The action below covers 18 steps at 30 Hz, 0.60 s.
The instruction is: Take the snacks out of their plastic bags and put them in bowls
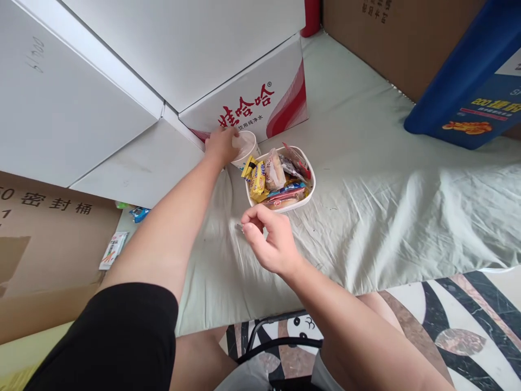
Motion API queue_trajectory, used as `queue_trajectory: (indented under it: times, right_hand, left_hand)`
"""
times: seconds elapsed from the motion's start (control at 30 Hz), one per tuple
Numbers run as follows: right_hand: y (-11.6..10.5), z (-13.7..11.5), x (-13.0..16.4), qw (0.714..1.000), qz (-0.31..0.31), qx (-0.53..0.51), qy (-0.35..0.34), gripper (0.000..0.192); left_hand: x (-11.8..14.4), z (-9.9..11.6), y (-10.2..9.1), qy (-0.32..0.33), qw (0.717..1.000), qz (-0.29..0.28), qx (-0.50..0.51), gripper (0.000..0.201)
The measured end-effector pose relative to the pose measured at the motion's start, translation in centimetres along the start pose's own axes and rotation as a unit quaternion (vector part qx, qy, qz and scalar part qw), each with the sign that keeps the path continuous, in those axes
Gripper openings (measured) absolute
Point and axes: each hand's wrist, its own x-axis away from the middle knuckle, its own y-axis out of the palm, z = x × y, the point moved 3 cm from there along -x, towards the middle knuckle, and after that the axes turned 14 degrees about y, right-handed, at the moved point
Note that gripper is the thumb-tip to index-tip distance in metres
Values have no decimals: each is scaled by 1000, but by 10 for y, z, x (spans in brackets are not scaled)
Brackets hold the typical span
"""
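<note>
Nearest the camera, the right hand is held above the front part of the sheet-covered surface, its fingers loosely curled with thumb and forefinger pinched narrow; something small may be held between them, though this cannot be told for certain. Just beyond it, a white tray heaped with wrapped snacks is seen toward the back-left of the surface. Behind the tray, at the back-left corner, a white cup is gripped at its rim by the left hand, hard against a printed carton. The cup is tilted, its long axis leaned rightward and its mouth turned up toward the camera. Being held by the rim alone while crowded between carton and tray, it could be knocked or slip, and anything inside might be spilled onto the sheet.
</note>
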Motion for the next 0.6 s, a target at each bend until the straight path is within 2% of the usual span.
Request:
queue_trajectory:
  times: [0.1,0.2,0.27,0.33,0.43,0.5,0.6]
  right_hand:
    - [-3,-1,-3,1000,12,-7,-13,16]
    - [-5,-3,-5,999,25,-4,-22,17]
    - [-7,-6,-5,999,35,2,-33,17]
    - [-12,-11,-4,997,51,8,-50,18]
    - [-28,-15,-4,992,109,21,-55,18]
    - [-49,-13,-7,981,192,28,-24,14]
    - [-89,-3,-14,942,327,49,61,7]
  left_hand:
    - [-5,1,8,0,992,-108,-60,28]
    - [-13,2,9,-4,968,-236,-83,27]
    - [-17,3,3,-8,962,-261,-84,26]
    - [-18,6,-8,-1,966,-239,-97,27]
    - [-7,13,-24,20,982,-151,-108,27]
    - [8,16,-31,31,990,-102,-93,24]
    - [37,20,-35,56,994,-64,-66,19]
